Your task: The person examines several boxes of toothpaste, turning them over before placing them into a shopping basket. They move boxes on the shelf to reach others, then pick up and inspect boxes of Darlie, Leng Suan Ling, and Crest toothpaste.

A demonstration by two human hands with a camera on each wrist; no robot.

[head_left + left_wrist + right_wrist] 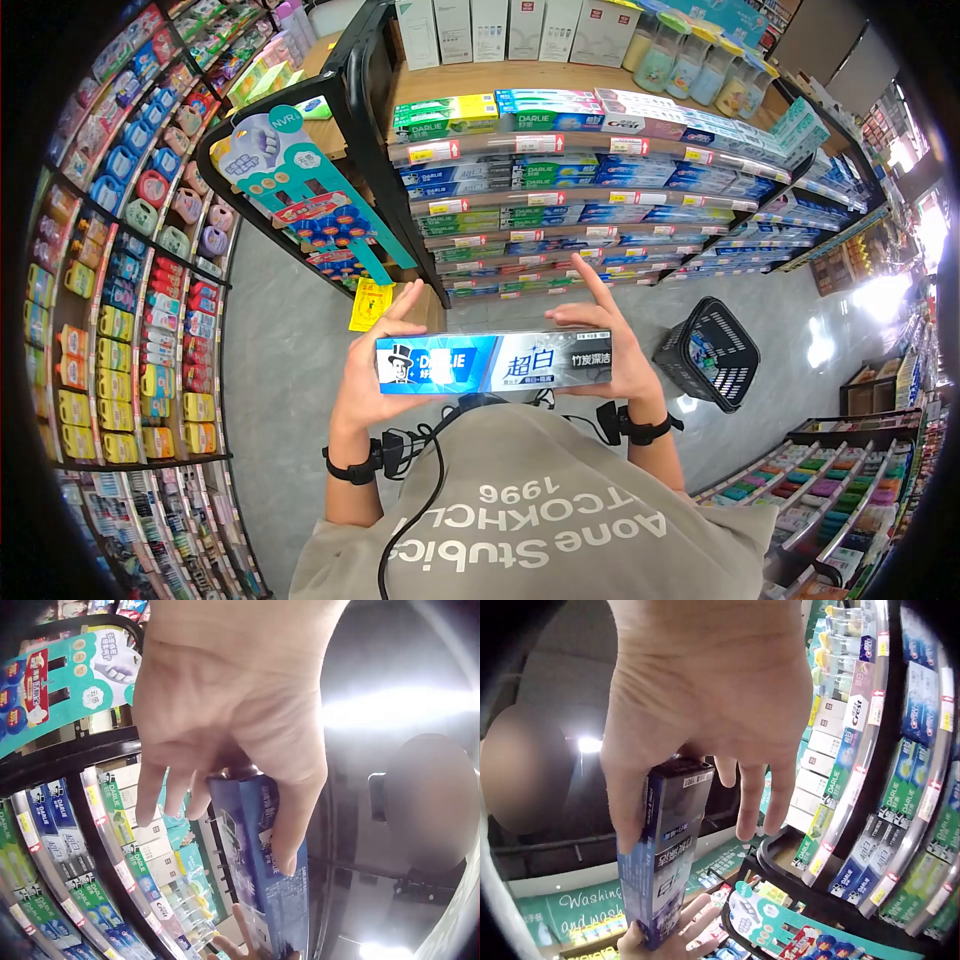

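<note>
Both hands hold one long toothpaste box (490, 362), blue at its left end and silver to dark grey at its right, with a top-hat figure printed on it. My left hand (372, 375) grips the left end, its thumb along one side in the left wrist view, where the box (259, 855) slants downward. At the other end my right hand (628, 355) pinches the box between thumb and fingers, and its index finger points away from the box. In the right wrist view the right hand (709, 712) has its thumb along the box's side (667, 855).
Ahead stands a shelf unit with rows of toothpaste boxes (550, 175) and price tags (540, 144). A black shopping basket (708, 355) with a blue item inside is on the grey floor (290, 400) at right. Shelves of bottles (110, 370) line the left side.
</note>
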